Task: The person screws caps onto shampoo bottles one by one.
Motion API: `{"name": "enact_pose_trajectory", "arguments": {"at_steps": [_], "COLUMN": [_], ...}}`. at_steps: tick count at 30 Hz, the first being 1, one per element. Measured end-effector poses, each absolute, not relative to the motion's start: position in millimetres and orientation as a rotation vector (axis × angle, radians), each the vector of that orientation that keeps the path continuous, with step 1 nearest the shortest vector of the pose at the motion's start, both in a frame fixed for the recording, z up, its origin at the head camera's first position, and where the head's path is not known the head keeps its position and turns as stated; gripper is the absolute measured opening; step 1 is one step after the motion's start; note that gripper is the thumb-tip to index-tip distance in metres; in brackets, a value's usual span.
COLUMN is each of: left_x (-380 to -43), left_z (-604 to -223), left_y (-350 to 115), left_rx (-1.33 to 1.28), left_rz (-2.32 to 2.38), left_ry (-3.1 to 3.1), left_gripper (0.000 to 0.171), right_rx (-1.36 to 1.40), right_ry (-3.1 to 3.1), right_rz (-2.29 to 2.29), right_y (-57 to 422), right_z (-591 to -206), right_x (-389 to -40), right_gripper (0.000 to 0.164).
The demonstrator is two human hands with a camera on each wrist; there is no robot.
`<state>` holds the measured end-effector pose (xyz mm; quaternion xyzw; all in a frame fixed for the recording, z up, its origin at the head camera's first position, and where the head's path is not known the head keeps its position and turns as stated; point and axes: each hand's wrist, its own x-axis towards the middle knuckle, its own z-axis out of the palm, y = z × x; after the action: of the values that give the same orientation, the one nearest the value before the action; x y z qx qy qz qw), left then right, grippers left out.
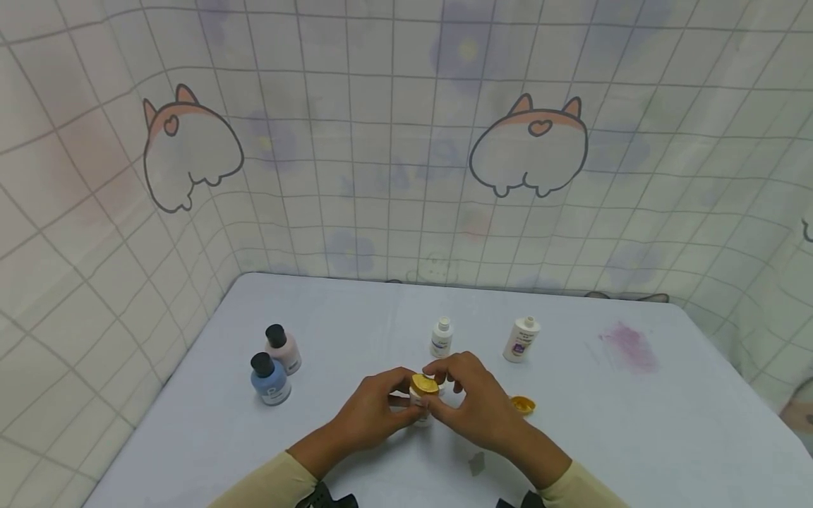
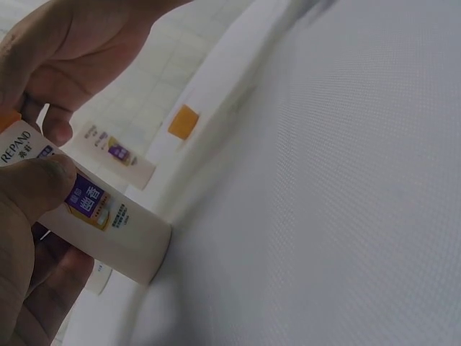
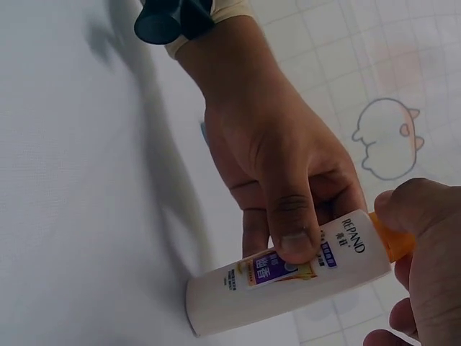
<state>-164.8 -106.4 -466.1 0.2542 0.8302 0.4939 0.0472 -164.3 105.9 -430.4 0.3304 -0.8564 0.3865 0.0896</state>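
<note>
My left hand grips the body of a white REPAND bottle, thumb across its purple label, in front of me on the table. The bottle's base is at the tabletop. On its yellow-orange flip-top cap are the fingers and thumb of my right hand, pinching it from the side. Just behind stands a white bottle without a cap. Farther right is another uncapped white bottle with a purple label. A loose yellow cap lies beside my right hand.
On the left stand a blue bottle and a pale pink bottle, both with black caps. A pink stain marks the white table at right. Patterned cloth hangs behind and along the sides.
</note>
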Motion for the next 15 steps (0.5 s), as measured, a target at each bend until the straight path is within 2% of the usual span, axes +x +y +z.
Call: {"name": "enact_pose_trajectory", "arguments": {"at_steps": [15], "left_x": [-164.6], "left_z": [-465.9], "left_y": [-107.0], "left_rx": [0.790], "left_rz": [1.526], "left_ry": [2.523], "left_gripper": [0.042], "right_rx": [1.012], "right_ry": [-2.499], "right_rz": [1.189], "right_y": [106.0], "right_z": [-428.9], "right_x": [-164.5], "right_gripper": [0.035]}}
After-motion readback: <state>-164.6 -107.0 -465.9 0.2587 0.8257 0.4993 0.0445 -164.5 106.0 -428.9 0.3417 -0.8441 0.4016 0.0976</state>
